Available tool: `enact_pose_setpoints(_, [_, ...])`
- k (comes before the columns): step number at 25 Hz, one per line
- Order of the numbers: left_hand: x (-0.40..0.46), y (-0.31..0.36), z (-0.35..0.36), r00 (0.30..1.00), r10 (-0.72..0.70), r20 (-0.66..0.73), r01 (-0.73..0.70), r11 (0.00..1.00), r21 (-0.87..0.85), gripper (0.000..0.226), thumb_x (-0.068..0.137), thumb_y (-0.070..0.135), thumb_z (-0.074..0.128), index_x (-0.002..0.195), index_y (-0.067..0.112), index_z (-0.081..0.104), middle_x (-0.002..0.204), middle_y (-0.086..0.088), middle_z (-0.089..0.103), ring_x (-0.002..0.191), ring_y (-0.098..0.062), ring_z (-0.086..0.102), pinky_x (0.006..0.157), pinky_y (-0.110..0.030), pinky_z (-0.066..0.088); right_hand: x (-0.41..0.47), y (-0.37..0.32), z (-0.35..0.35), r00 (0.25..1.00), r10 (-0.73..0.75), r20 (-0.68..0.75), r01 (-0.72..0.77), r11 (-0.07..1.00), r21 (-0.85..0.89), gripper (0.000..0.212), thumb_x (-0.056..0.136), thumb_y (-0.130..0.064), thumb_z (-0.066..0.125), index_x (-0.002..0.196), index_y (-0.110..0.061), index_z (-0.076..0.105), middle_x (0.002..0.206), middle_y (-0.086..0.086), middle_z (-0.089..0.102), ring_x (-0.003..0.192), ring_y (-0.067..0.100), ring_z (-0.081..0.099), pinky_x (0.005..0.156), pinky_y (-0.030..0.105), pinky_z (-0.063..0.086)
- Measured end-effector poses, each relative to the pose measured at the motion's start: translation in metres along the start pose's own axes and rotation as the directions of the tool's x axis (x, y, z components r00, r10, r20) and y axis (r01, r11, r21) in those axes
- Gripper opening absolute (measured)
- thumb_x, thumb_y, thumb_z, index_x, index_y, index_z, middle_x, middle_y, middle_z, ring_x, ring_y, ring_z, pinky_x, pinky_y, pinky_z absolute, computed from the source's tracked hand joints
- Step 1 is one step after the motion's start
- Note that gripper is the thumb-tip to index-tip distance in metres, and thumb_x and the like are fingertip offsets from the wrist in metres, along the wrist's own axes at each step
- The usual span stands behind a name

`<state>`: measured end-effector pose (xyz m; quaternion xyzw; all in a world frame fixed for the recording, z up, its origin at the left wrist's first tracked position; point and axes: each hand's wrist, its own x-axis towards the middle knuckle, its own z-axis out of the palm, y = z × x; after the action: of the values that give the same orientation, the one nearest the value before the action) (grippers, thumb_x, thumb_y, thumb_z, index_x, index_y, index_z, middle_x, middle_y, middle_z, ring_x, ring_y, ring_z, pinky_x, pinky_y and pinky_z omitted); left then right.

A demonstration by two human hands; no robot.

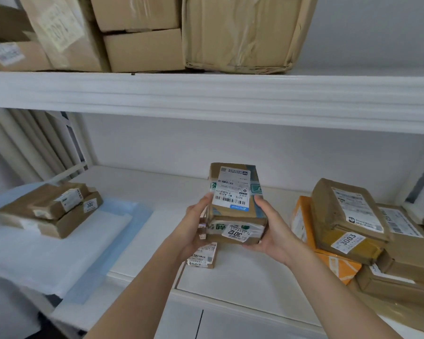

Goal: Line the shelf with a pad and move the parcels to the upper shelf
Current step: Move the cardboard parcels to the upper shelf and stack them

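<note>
White lower shelf (242, 272) w/ pad (59, 250); both hands, left (194, 231) & right (272, 231), clamping taped carton 3012 (235, 204) at sides — prob. light, rigid, tape slick.

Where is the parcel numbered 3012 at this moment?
In the head view, the parcel numbered 3012 is at centre, held above the lower shelf between the left hand and right hand.
</note>
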<state>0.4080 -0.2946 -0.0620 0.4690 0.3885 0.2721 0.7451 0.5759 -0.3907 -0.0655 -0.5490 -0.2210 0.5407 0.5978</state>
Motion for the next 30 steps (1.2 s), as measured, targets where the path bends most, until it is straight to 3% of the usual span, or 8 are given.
enact_pose_setpoints(4, [-0.018,0.01,-0.035,0.998,-0.008,-0.067,0.007,1.0,-0.024,0.047,0.086,0.058,0.057,0.112,0.019,0.06,0.101,-0.015,0.063,0.088,-0.029,0.066,0.075,-0.042,0.058,0.01,0.001,0.03,0.986,0.128,0.108,-0.132,0.991,0.036,0.043,0.086,-0.057,0.053,0.086,-0.022,0.078,0.097,0.015,0.075,0.097,0.034,0.063,0.087,0.046,0.049])
enact_pose_setpoints(8, [-0.036,0.006,-0.086,0.983,-0.022,-0.181,0.011,0.998,-0.061,0.055,0.077,0.055,0.068,0.119,0.019,0.062,0.101,-0.015,0.066,0.09,-0.03,0.066,0.085,-0.048,0.057,0.021,0.02,0.086,0.958,0.203,0.202,-0.195,0.979,-0.06,0.049,0.086,-0.058,0.051,0.103,-0.02,0.075,0.106,0.017,0.073,0.101,0.035,0.063,0.088,0.046,0.05])
enact_pose_setpoints(11, [-0.038,0.009,-0.123,0.979,-0.049,-0.2,0.034,0.996,-0.08,0.068,0.067,0.055,0.076,0.124,0.022,0.057,0.11,-0.018,0.067,0.097,-0.034,0.068,0.087,-0.054,0.055,0.033,0.025,0.119,0.948,0.228,0.224,-0.205,0.971,-0.12,0.046,0.087,-0.057,0.052,0.1,-0.019,0.075,0.101,0.017,0.074,0.094,0.033,0.064,0.087,0.042,0.05])
enact_pose_setpoints(15, [-0.029,0.021,-0.176,0.968,-0.056,-0.244,0.043,0.997,-0.057,0.057,0.078,0.057,0.067,0.123,0.022,0.059,0.109,-0.016,0.068,0.098,-0.032,0.068,0.083,-0.047,0.058,0.061,0.035,0.167,0.957,0.218,0.193,-0.176,0.961,-0.211,0.047,0.08,-0.056,0.064,0.11,-0.021,0.072,0.107,0.015,0.073,0.103,0.033,0.065,0.096,0.05,0.05])
enact_pose_setpoints(19, [-0.022,0.044,-0.239,0.979,-0.114,-0.172,0.096,0.989,-0.109,0.051,0.084,0.058,0.059,0.115,0.019,0.07,0.11,-0.014,0.073,0.101,-0.033,0.068,0.095,-0.046,0.052,0.088,0.052,0.223,0.965,0.218,0.146,-0.174,0.949,-0.263,0.047,0.079,-0.056,0.066,0.116,-0.026,0.065,0.119,0.017,0.066,0.102,0.03,0.064,0.098,0.051,0.048])
enact_pose_setpoints(21, [-0.02,0.052,-0.273,0.981,-0.113,-0.16,0.096,0.989,-0.109,0.047,0.088,0.057,0.055,0.109,0.018,0.072,0.107,-0.013,0.074,0.097,-0.032,0.07,0.094,-0.045,0.052,0.101,0.061,0.253,0.964,0.225,0.142,-0.182,0.947,-0.264,0.047,0.081,-0.057,0.065,0.117,-0.027,0.063,0.113,0.017,0.066,0.095,0.03,0.062,0.092,0.048,0.052])
enact_pose_setpoints(25, [-0.013,0.059,-0.334,0.966,-0.13,-0.224,0.124,0.991,-0.042,0.062,0.068,0.07,0.071,0.111,0.024,0.073,0.111,-0.011,0.072,0.104,-0.033,0.068,0.093,-0.051,0.053,0.124,0.078,0.309,0.98,0.187,0.07,-0.164,0.954,-0.252,0.035,0.089,-0.053,0.055,0.107,-0.024,0.066,0.091,0.012,0.068,0.082,0.029,0.06,0.077,0.04,0.052])
enact_pose_setpoints(30, [-0.015,0.065,-0.389,0.94,-0.154,-0.303,0.15,0.988,-0.038,0.058,0.08,0.061,0.064,0.115,0.014,0.066,0.109,-0.015,0.068,0.098,-0.03,0.067,0.081,-0.04,0.057,0.155,0.104,0.357,0.983,0.183,-0.014,-0.183,0.978,-0.102,0.036,0.092,-0.05,0.052,0.118,-0.027,0.06,0.097,0.015,0.067,0.07,0.026,0.056,0.066,0.034,0.045])
